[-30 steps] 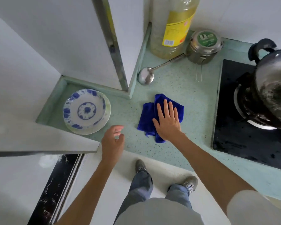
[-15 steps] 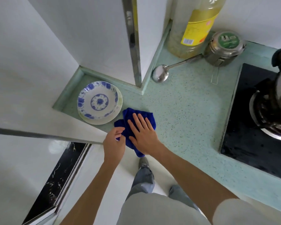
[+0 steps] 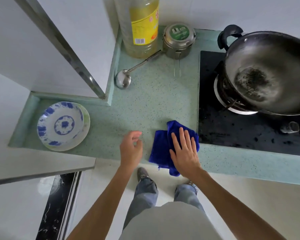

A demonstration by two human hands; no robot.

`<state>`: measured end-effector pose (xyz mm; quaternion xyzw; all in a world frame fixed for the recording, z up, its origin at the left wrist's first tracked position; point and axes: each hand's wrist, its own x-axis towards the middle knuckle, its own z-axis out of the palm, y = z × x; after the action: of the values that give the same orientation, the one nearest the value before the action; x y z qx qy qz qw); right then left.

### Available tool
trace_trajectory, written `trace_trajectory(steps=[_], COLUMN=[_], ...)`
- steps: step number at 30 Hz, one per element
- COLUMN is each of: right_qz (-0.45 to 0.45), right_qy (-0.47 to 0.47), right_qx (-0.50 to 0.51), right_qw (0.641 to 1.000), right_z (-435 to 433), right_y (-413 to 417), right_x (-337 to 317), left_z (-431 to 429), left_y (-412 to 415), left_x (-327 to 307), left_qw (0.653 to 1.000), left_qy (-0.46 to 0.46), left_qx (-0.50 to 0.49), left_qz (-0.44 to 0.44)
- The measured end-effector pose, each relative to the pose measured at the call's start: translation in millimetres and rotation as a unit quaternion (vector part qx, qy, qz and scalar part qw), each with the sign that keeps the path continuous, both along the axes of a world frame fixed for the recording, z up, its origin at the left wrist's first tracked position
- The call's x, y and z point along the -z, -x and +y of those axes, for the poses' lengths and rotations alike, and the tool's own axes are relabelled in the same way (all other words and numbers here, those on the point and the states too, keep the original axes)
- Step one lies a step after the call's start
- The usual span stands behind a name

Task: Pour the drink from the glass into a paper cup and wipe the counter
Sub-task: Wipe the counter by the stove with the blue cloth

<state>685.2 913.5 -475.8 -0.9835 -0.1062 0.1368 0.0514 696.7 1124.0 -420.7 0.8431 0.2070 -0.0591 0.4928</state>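
One patterned plate (image 3: 63,126) sits far left on the counter (image 3: 145,101). The left hand (image 3: 131,149) hovers loosely curled, holding nothing, just left of the blue cloth (image 3: 160,148). The right hand (image 3: 184,151) presses the cloth flat beside the stove (image 3: 232,132). The wok (image 3: 267,71) holds dark residue.

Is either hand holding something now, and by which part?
Nothing is held. The right hand presses flat, fingers straight, on the blue cloth; the left hand is empty.

plate (image 3: 63,126), ladle (image 3: 123,80), oil bottle (image 3: 140,26), tin (image 3: 178,40), wok (image 3: 267,73)
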Motion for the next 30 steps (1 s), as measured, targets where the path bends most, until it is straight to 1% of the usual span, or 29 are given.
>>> trace_trajectory(steps=[3, 7, 11, 14, 18, 21, 26, 28, 30], right_qz=[0.003, 0.001, -0.007, -0.006, -0.008, -0.011, -0.018, -0.019, -0.016], right_qy=[-0.004, 0.007, 0.000, -0.007, 0.007, 0.009, -0.027, -0.041, -0.056], right_qx=[0.024, 0.053, 0.099, 0.111, 0.041, -0.021, -0.159, -0.201, -0.219], right_qw=[1.000, 0.999, 0.995, 0.994, 0.999, 1.000, 0.987, 0.979, 0.974], right_z=[-3, 14, 45, 80, 132, 173, 234, 241, 231], right_y=[-6, -25, -67, -97, -119, -114, -67, -44, -28], right_x=[-1, -2, 1, 4, 5, 3, 5, 6, 6], left_z=[8, 31, 58, 78, 103, 118, 127, 128, 124], left_y=[5, 17, 30, 45, 62, 69, 69, 69, 67], left_x=[2, 8, 9, 8, 8, 10, 7, 8, 8], left_qw=[1.000, 1.000, 0.999, 0.996, 0.992, 0.988, 0.976, 0.974, 0.976], left_qy=[-0.001, 0.006, -0.009, -0.009, -0.030, -0.028, -0.032, -0.026, -0.019], left_qx=[0.003, -0.023, -0.048, -0.086, -0.120, -0.151, -0.211, -0.222, -0.213], left_qz=[0.002, 0.009, -0.005, -0.015, -0.025, -0.021, -0.033, -0.037, -0.035])
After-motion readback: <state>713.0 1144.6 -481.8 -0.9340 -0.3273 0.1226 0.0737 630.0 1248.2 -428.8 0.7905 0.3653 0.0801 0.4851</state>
